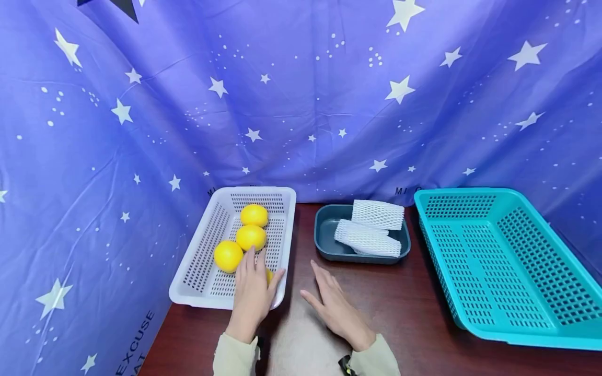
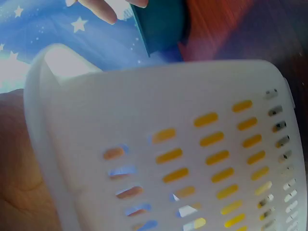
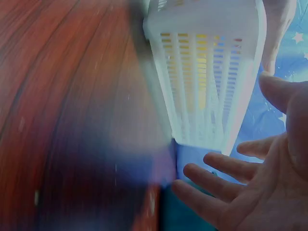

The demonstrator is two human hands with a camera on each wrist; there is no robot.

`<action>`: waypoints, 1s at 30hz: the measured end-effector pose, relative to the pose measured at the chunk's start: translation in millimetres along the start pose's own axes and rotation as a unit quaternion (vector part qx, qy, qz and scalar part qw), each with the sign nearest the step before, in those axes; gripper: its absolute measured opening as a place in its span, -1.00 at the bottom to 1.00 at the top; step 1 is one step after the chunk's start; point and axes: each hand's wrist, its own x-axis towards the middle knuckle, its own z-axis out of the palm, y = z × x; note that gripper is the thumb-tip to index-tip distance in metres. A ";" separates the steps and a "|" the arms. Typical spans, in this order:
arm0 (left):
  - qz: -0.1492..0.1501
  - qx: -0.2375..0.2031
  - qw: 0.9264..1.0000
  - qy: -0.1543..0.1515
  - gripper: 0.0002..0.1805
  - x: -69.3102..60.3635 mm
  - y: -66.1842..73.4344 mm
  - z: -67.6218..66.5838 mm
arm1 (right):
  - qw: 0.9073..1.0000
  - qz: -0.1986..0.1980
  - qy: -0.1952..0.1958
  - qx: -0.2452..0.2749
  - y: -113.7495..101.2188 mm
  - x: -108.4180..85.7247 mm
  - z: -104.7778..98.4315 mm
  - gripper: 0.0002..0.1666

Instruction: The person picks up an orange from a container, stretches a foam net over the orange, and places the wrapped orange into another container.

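Observation:
My left hand [image 1: 251, 295] reaches into a white plastic basket [image 1: 193, 297] with its fingers extended and thumb spread. Under it lies a yellow fruit [image 1: 269, 275], mostly hidden by the hand; whether they touch cannot be seen. Three more round yellow fruits, a far one [image 1: 254, 215], a middle one [image 1: 251, 237] and a left one [image 1: 228, 256], rest on the basket floor. In the left wrist view, yellow shows through the slots of the basket wall [image 2: 144, 91]. My right hand [image 1: 336, 308] hovers over the table beside the basket, fingers spread, holding nothing.
A dark grey tray [image 1: 324, 248] at the back middle holds white foam net sleeves [image 1: 369, 240]. To the right stands a large teal basket [image 1: 479, 271]. A blue star-patterned cloth [image 1: 305, 94] hangs behind the dark red wooden table [image 1: 414, 334].

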 end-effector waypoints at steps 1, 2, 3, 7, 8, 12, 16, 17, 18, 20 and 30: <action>-0.005 -0.002 1.000 0.000 -0.25 -0.4 -1.2 -0.3 | 1.000 0.002 -0.003 0.005 -2.1 1.8 1.5 -0.13; -0.008 -0.003 1.000 0.001 -0.26 -0.6 -2.3 -0.5 | 1.000 0.005 -0.007 0.009 -4.1 3.5 3.0 -0.14; -0.010 -0.004 1.000 0.003 -0.28 -1.2 -3.2 -0.7 | 1.000 0.009 -0.011 0.014 -6.2 5.2 4.3 -0.14; -0.013 -0.009 1.000 0.010 -0.35 -3.3 -6.5 -0.9 | 0.999 0.006 -0.017 0.032 -13.2 10.4 8.3 -0.14; -0.014 -0.009 1.000 0.011 -0.36 -3.6 -7.2 -1.1 | 0.999 0.004 -0.018 0.037 -14.3 11.4 9.1 -0.14; -0.025 -0.003 1.000 0.011 -0.36 -3.6 -10.4 -3.0 | 0.998 0.008 -0.025 0.062 -16.6 14.7 12.3 -0.12; -0.042 0.003 0.999 0.007 -0.32 -3.3 -13.1 -5.8 | 0.995 0.022 -0.035 0.094 -18.4 18.6 16.5 -0.10; -0.045 0.005 0.999 0.006 -0.31 -3.4 -14.0 -6.6 | 0.994 0.025 -0.036 0.104 -19.0 19.5 18.0 -0.10; -0.047 0.007 0.999 0.005 -0.30 -3.4 -14.9 -7.3 | 0.993 0.026 -0.036 0.111 -19.7 20.3 19.5 -0.11; -0.051 0.009 0.999 0.002 -0.28 -2.6 -17.0 -8.0 | 0.991 0.027 -0.035 0.127 -21.0 21.7 22.4 -0.13; -0.077 0.005 0.995 -0.060 -0.28 4.1 -25.9 -11.2 | 0.976 0.033 -0.028 0.212 -25.9 26.2 26.1 -0.27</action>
